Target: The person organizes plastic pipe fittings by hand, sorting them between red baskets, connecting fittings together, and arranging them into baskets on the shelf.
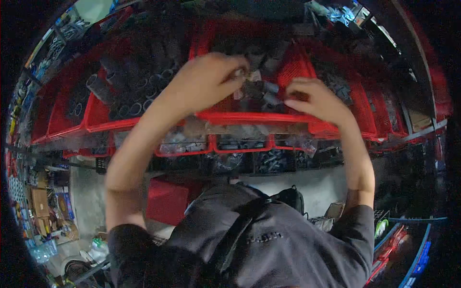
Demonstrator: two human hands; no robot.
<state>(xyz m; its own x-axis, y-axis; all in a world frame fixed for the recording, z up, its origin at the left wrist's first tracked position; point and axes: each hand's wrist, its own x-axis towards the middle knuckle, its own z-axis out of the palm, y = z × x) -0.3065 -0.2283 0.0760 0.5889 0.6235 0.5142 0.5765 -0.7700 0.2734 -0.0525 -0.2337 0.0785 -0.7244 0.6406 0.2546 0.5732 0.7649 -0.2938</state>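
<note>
Left hand (211, 79): fingers bunched, hold unclear; right hand (317, 101): fingers half-open, seemingly empty; grey cylindrical fittings (271, 87) are best handled singly.

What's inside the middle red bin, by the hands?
Grey, tube-like pieces show in the middle red bin. The left hand hides part of it, and its back is too dark to tell.

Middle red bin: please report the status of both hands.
Left hand, right hand: at red bin, hold blurred. Grey pieces between them. No obstruction visible.
</note>
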